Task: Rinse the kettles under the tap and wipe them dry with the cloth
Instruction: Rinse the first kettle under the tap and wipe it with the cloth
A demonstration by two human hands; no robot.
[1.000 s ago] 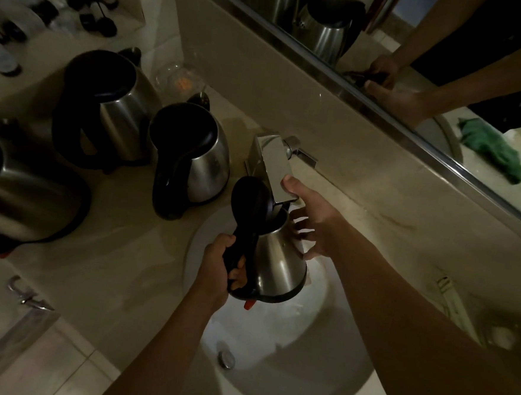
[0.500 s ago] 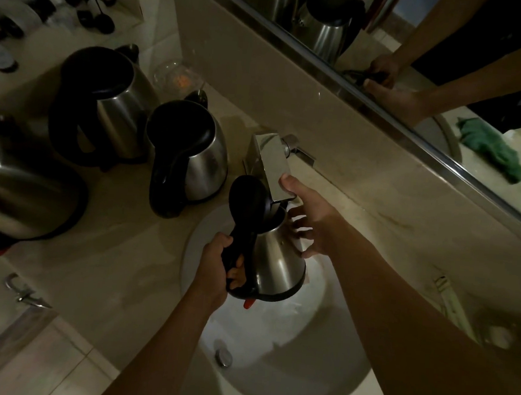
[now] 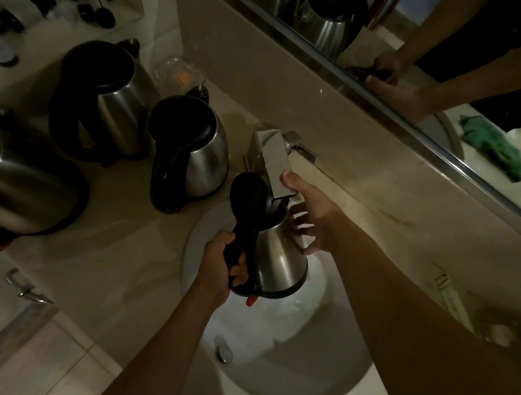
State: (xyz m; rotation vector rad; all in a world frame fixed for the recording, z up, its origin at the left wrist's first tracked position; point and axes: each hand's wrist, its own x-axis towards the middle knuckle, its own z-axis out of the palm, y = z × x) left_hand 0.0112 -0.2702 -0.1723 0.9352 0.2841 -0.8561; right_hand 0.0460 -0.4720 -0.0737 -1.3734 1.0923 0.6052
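My left hand (image 3: 219, 264) grips the black handle of a steel kettle (image 3: 279, 260), holding it over the white basin (image 3: 318, 371) with its lid flipped open under the square chrome tap (image 3: 271, 158). My right hand (image 3: 313, 216) has its thumb on the end of the tap spout and its spread fingers against the kettle's upper side. Three more steel kettles stand on the counter to the left: one (image 3: 194, 152) close to the tap, one (image 3: 105, 100) behind it, one (image 3: 22, 187) at the left edge. The green cloth (image 3: 497, 149) shows only in the mirror.
A mirror (image 3: 417, 54) runs along the back wall above a beige ledge. Small dark bottles (image 3: 90, 9) and a clear glass (image 3: 178, 71) stand at the far left of the counter. The basin drain (image 3: 223, 352) is at the near side. A packet (image 3: 449, 300) lies to the right.
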